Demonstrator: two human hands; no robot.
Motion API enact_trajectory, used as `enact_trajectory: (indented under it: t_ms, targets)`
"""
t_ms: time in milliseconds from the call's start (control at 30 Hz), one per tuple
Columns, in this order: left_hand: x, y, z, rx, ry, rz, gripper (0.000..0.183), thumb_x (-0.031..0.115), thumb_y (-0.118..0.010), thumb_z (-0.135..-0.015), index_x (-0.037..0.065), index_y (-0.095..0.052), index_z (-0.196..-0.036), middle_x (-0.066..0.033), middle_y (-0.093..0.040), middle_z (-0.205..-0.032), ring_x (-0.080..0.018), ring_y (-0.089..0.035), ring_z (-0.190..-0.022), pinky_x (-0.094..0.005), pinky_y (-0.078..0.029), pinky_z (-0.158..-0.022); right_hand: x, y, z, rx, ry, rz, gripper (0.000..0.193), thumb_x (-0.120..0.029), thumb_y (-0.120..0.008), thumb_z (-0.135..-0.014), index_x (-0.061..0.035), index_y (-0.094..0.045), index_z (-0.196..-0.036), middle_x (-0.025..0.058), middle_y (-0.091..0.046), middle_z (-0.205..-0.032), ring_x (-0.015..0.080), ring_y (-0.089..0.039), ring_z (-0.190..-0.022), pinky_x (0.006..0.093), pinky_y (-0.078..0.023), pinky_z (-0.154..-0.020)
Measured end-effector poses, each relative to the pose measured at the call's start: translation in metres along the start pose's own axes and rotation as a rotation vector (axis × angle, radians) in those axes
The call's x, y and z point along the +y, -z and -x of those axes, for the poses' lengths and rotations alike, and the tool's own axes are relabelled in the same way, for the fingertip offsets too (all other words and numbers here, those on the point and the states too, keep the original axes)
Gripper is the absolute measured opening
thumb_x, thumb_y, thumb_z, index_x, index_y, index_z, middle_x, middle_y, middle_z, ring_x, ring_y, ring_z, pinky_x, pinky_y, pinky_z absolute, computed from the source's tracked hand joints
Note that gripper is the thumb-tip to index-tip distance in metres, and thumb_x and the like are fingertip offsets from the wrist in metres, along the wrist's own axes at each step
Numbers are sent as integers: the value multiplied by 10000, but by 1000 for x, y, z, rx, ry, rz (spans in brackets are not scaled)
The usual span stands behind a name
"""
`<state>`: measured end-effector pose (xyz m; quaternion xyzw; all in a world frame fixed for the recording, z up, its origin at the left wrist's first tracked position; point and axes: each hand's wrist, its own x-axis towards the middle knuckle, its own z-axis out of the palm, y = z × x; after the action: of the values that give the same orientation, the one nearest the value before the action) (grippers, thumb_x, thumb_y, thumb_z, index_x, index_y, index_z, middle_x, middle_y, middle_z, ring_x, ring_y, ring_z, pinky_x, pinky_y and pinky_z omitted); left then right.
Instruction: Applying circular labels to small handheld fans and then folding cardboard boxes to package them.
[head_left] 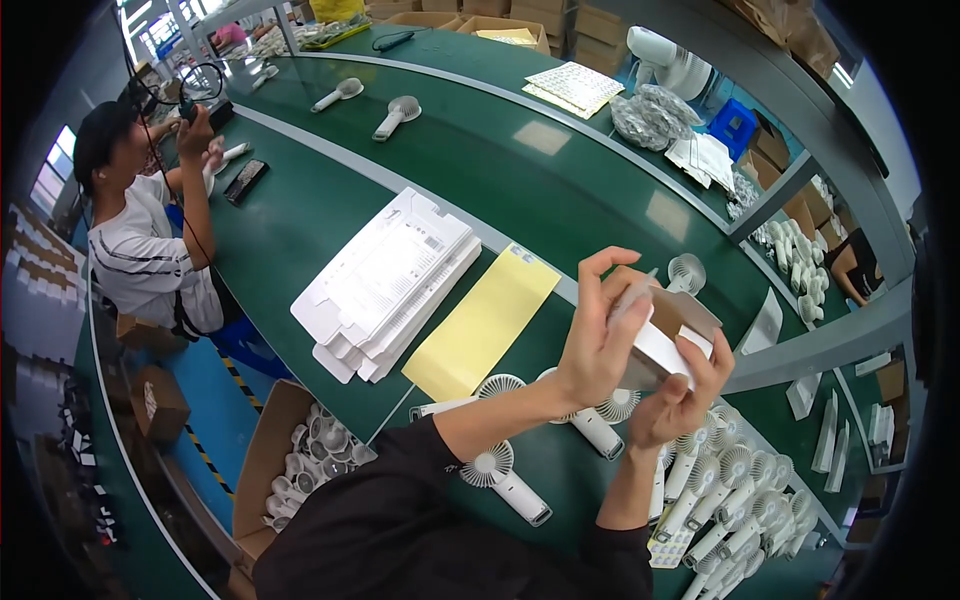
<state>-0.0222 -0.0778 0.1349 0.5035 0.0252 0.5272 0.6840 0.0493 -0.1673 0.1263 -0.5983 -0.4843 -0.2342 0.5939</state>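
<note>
Both hands, left hand (598, 345) and right hand (683, 400), grip a small carton (668, 338) (flap open) above fans (735, 490).

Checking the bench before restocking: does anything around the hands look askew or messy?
Nothing looks damaged or spilled. Left hand and right hand hold a small carton with its end flap open. Handheld fans lie in a loose, crisscross heap beside them.
</note>
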Motion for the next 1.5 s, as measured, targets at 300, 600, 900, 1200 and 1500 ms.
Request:
enact_trajectory:
  t_ms: [300,600,900,1200,1500]
  targets:
    - [-9,19,-5,-187,-454,-470,288,329,-642,-974,44,-618,-1007,-196,-579,-1143,-219,-575,-882,-315,-487,-754,-4,8,-10,-30,52,-212,275,-262,-600,-1006,6,-613,-1069,198,-573,-1203,340,-613,-1095,438,-507,-939]
    - [-6,22,-15,-181,-637,-525,323,140,-739,-862,84,-505,-1077,-154,-653,-1039,-259,-595,-873,-363,-491,-753,1,37,-31,-467,-557,-527,293,10,-658,-891,47,-613,-1178,133,-590,-1221,206,-573,-1112,322,-427,-998]
    - [-5,25,-15,-276,-576,-563,223,103,-663,-900,50,-530,-1070,-188,-652,-1022,-254,-612,-884,-359,-504,-787,8,34,-30,-498,-501,-475,363,-52,-748,-848,30,-611,-1173,105,-631,-1126,177,-595,-1039,295,-443,-956]
    - [6,20,-27,-290,-645,-702,299,54,-701,-834,5,-550,-1088,-209,-643,-1208,-317,-624,-1044,-409,-478,-942,16,45,-43,-503,-252,-21,587,-5,-808,-704,-39,-628,-1262,118,-631,-1179,224,-619,-946,310,-504,-725]
    - [16,22,-28,-179,-508,-653,195,-20,-697,-838,22,-614,-1010,-150,-670,-1114,-309,-642,-1005,-363,-523,-851,217,18,12,-519,-377,866,532,-255,-754,-848,-47,-569,-1302,281,-566,-1246,475,-562,-1148,513,-475,-964]
